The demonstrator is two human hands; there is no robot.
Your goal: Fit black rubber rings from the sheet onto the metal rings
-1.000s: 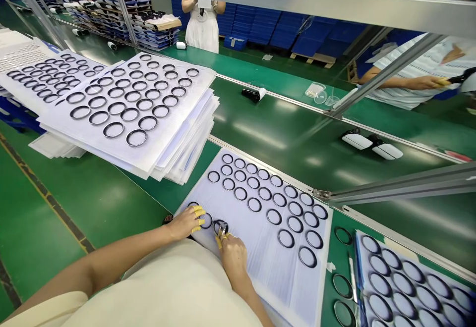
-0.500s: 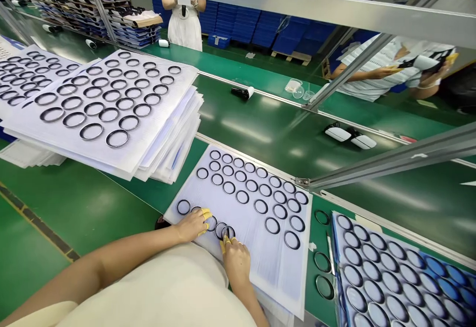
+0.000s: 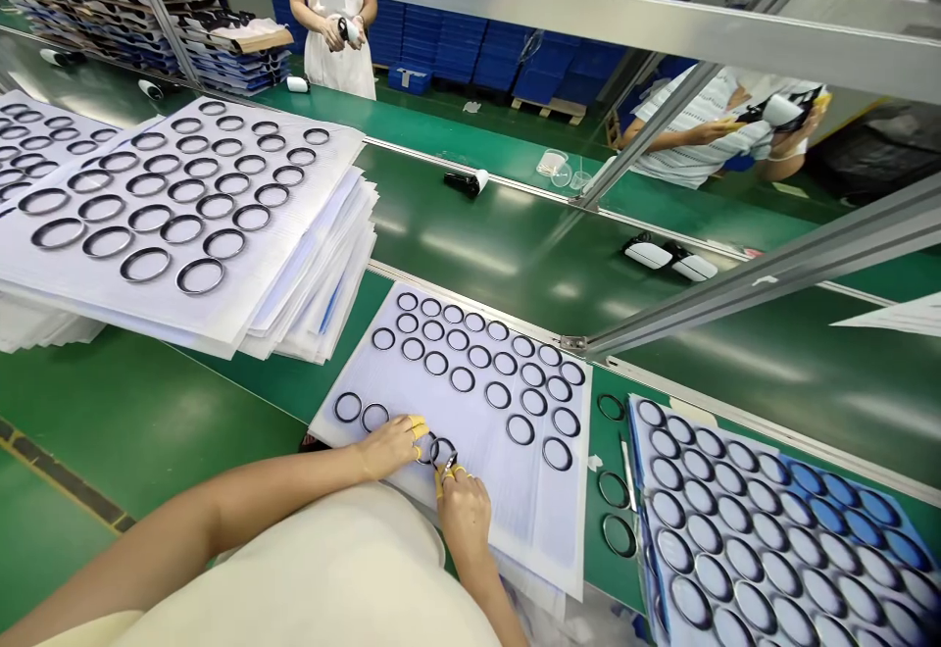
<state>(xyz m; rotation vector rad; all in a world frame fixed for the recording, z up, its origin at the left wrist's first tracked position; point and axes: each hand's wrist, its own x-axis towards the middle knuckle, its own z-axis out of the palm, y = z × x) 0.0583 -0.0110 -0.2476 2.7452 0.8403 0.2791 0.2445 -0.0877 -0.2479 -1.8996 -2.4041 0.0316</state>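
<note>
A long green bench (image 3: 485,255) runs across the view, with an aluminium bar (image 3: 742,309) above it. On the left, a thick stack of white sheets (image 3: 316,274) with black rings hangs over the bench edge. On the right is a tray of pale round discs (image 3: 641,529), and three loose rings (image 3: 614,490) lie just beside it. Open green room stays beyond the far edge of the front sheet (image 3: 500,471). On this sheet, the left hand (image 3: 386,448) lies open and holds nothing. The right hand (image 3: 463,520) is half closed, with its fingertips (image 3: 441,475) at a small black ring (image 3: 443,451). I cannot tell if it grips the ring.
</note>
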